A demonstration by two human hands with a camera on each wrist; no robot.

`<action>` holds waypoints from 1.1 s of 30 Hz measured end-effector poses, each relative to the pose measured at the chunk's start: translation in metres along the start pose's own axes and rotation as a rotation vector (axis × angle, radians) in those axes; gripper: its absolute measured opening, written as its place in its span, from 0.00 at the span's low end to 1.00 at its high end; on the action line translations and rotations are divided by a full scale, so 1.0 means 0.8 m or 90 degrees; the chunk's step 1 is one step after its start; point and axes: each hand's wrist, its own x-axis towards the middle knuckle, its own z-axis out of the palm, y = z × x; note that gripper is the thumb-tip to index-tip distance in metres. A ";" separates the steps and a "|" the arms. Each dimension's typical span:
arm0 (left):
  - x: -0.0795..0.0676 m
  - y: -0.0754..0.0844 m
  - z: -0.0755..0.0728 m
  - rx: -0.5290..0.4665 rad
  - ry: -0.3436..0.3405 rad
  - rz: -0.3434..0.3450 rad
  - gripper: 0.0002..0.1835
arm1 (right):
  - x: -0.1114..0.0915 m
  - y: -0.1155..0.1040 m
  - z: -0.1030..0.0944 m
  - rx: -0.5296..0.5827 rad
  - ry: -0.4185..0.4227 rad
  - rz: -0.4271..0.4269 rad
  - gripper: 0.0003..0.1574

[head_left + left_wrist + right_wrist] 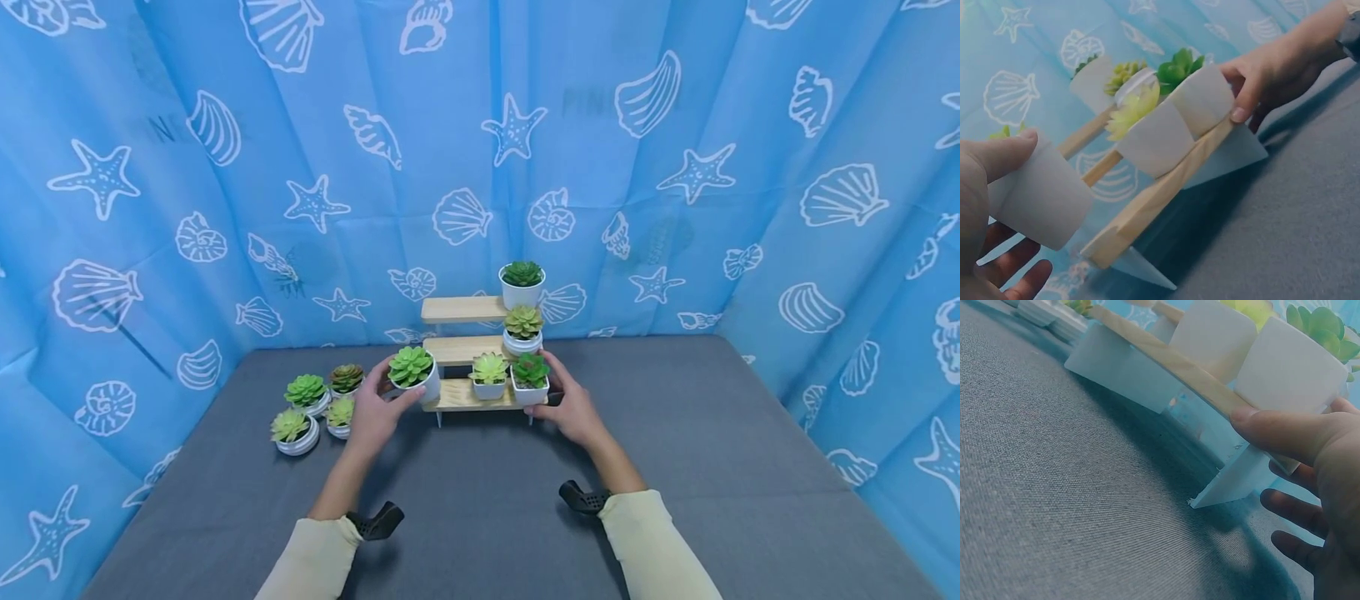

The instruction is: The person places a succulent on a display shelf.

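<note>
My left hand (377,417) grips a white round pot with a bright green succulent (414,373), thumb in front and fingers round the far side. The pot is at the left end of the lowest tier of a wooden three-tier stand (463,310), apparently just off it. At the stand's right end, my right hand (576,410) holds the lowest board, its thumb (1282,429) on the front edge. Beside that hand, a square pot with a dark green succulent (531,379) sits on the board. A pale green succulent (489,375) stands left of it.
Above on the right, a yellow-green succulent (522,327) occupies the middle tier and a dark green one (521,283) the top. Several potted succulents (297,432) cluster on the grey cloth (480,517) at left. A blue shell-patterned curtain (465,108) hangs behind.
</note>
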 end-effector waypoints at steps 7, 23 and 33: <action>0.006 0.004 0.012 0.039 -0.028 -0.020 0.40 | 0.001 0.002 0.001 0.005 -0.002 0.005 0.61; 0.014 -0.001 0.027 0.088 -0.077 -0.039 0.41 | 0.002 0.001 0.002 0.002 -0.002 0.003 0.61; 0.011 0.007 0.036 0.093 -0.082 -0.047 0.43 | 0.001 0.000 0.000 0.003 0.000 0.011 0.62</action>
